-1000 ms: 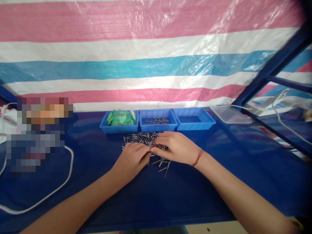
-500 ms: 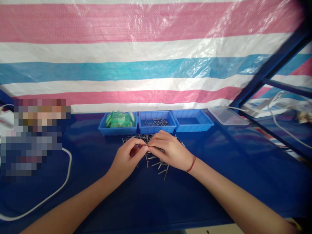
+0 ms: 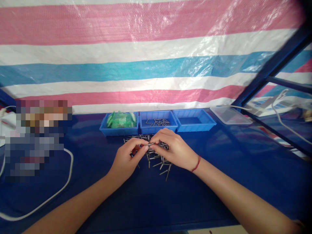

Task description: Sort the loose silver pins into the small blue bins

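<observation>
A heap of small metal pins [image 3: 156, 159] lies on the blue table [image 3: 170, 195] in front of three blue bins. My left hand [image 3: 126, 159] and my right hand [image 3: 174, 149] meet over the heap, fingertips pinched together on one thin metal pin [image 3: 150, 144] held between them. A red string circles my right wrist. The left bin [image 3: 119, 123] holds green packets, the middle bin [image 3: 157, 122] holds a few metal pins, the right bin [image 3: 193, 120] looks bare inside.
A white cable [image 3: 48, 195] loops across the table at the left. A clear plastic lid or tray [image 3: 230, 115] lies right of the bins. A striped tarp [image 3: 146, 55] hangs behind. A dark blue frame post [image 3: 268, 71] slants at the right, with more cables beyond.
Both hands have lifted off the heap and curled into pinches, and now hold one pin between their fingertips just above the heap.
</observation>
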{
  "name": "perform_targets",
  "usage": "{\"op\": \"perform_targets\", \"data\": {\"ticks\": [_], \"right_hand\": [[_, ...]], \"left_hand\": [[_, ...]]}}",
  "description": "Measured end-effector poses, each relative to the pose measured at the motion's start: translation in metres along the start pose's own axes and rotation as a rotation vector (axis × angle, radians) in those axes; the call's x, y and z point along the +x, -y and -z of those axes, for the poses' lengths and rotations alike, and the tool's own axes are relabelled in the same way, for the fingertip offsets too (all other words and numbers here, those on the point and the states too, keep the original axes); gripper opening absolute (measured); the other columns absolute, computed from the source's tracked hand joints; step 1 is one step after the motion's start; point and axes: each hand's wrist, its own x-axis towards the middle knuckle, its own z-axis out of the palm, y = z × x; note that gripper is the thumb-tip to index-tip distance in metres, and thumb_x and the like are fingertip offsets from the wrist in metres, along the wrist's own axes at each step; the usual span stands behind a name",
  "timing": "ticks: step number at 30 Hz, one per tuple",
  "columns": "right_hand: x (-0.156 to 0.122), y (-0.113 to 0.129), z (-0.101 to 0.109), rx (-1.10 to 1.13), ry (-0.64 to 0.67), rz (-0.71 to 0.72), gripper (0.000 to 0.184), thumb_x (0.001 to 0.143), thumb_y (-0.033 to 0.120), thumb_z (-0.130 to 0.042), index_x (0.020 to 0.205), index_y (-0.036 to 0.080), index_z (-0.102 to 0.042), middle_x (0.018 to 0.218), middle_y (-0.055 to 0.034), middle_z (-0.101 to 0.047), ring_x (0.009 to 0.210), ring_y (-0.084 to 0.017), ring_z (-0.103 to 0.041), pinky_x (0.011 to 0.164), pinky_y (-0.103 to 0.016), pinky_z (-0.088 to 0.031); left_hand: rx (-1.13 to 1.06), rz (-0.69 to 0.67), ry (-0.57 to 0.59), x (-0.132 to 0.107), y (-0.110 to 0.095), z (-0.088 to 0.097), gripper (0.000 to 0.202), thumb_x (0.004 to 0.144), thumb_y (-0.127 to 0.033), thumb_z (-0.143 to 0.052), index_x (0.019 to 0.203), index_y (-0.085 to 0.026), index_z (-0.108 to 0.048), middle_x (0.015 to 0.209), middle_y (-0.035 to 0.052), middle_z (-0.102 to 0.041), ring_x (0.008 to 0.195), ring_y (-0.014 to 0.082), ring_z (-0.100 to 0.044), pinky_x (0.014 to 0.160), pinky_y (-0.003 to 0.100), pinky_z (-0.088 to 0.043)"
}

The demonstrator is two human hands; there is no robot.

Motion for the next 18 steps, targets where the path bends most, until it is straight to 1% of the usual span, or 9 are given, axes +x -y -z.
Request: {"op": "perform_targets", "data": {"ticks": [3, 6, 8, 10, 12, 14, 16, 18], "right_hand": [[-0.001, 0.004, 0.003, -0.006, -0.052, 0.052, 0.010, 0.089, 0.027, -0.059, 0.083, 0.019, -0.061, 0.078, -0.0020, -0.064, 0.076, -0.015, -0.055, 0.073, -0.031, -0.039], [-0.001, 0.008, 0.006, -0.071, -0.059, 0.093, 0.016, 0.089, 0.031, -0.058, 0.079, 0.019, -0.061, 0.078, -0.0017, -0.065, 0.078, -0.015, -0.056, 0.074, -0.031, -0.037], [0.000, 0.007, 0.008, -0.136, -0.067, 0.096, 0.019, 0.090, 0.033, -0.057, 0.078, 0.019, -0.061, 0.079, -0.0019, -0.066, 0.080, -0.016, -0.056, 0.075, -0.032, -0.036], [0.003, 0.001, 0.009, -0.222, -0.147, 0.069, 0.020, 0.091, 0.035, -0.055, 0.080, 0.020, -0.062, 0.082, -0.0028, -0.067, 0.081, -0.018, -0.057, 0.075, -0.033, -0.035], [0.008, -0.010, 0.009, -0.341, -0.265, 0.012, 0.022, 0.092, 0.037, -0.053, 0.083, 0.020, -0.064, 0.085, -0.0040, -0.069, 0.083, -0.019, -0.057, 0.074, -0.034, -0.034], [0.012, -0.023, 0.008, -0.483, -0.336, -0.054, 0.024, 0.092, 0.040, -0.052, 0.086, 0.020, -0.065, 0.086, -0.0054, -0.069, 0.084, -0.022, -0.056, 0.073, -0.035, -0.032], [0.014, -0.032, 0.006, -0.601, -0.333, -0.101, 0.028, 0.090, 0.044, -0.053, 0.091, 0.019, -0.066, 0.088, -0.0071, -0.070, 0.085, -0.024, -0.054, 0.071, -0.036, -0.030], [0.013, -0.035, 0.005, -0.647, -0.306, -0.122, 0.034, 0.089, 0.048, -0.053, 0.096, 0.018, -0.066, 0.091, -0.0083, -0.069, 0.086, -0.026, -0.053, 0.070, -0.036, -0.029]], "left_hand": [[0.009, -0.004, 0.003, 0.000, 0.001, 0.000, 0.013, 0.089, -0.029, -0.056, 0.097, -0.021, -0.064, 0.091, 0.0012, -0.067, 0.076, 0.0131, -0.061, 0.070, 0.024, -0.048], [0.033, -0.028, 0.028, 0.000, -0.001, 0.000, 0.015, 0.091, -0.029, -0.052, 0.095, -0.020, -0.064, 0.091, 0.0021, -0.066, 0.080, 0.0143, -0.061, 0.073, 0.026, -0.048], [0.060, -0.027, 0.038, 0.000, -0.002, -0.001, 0.018, 0.092, -0.030, -0.050, 0.100, -0.020, -0.063, 0.092, 0.0024, -0.066, 0.078, 0.0140, -0.060, 0.072, 0.026, -0.048], [0.095, -0.009, 0.030, 0.001, -0.004, -0.001, 0.022, 0.092, -0.030, -0.050, 0.109, -0.020, -0.060, 0.092, 0.0025, -0.066, 0.075, 0.0137, -0.059, 0.071, 0.026, -0.047], [0.132, -0.009, 0.036, 0.002, -0.003, -0.002, 0.025, 0.092, -0.030, -0.050, 0.113, -0.020, -0.059, 0.093, 0.0027, -0.066, 0.077, 0.0142, -0.059, 0.072, 0.027, -0.047], [0.172, -0.047, 0.070, 0.003, -0.001, -0.002, 0.022, 0.093, -0.030, -0.049, 0.108, -0.021, -0.062, 0.095, 0.0032, -0.066, 0.083, 0.0154, -0.060, 0.076, 0.028, -0.045], [0.219, -0.115, 0.118, 0.004, 0.000, -0.002, 0.018, 0.092, -0.028, -0.050, 0.099, -0.021, -0.065, 0.096, 0.0034, -0.066, 0.089, 0.0165, -0.060, 0.081, 0.030, -0.043], [0.286, -0.190, 0.172, 0.003, 0.000, -0.002, 0.015, 0.090, -0.025, -0.051, 0.090, -0.021, -0.066, 0.094, 0.0031, -0.066, 0.089, 0.0171, -0.059, 0.081, 0.032, -0.040]]}}
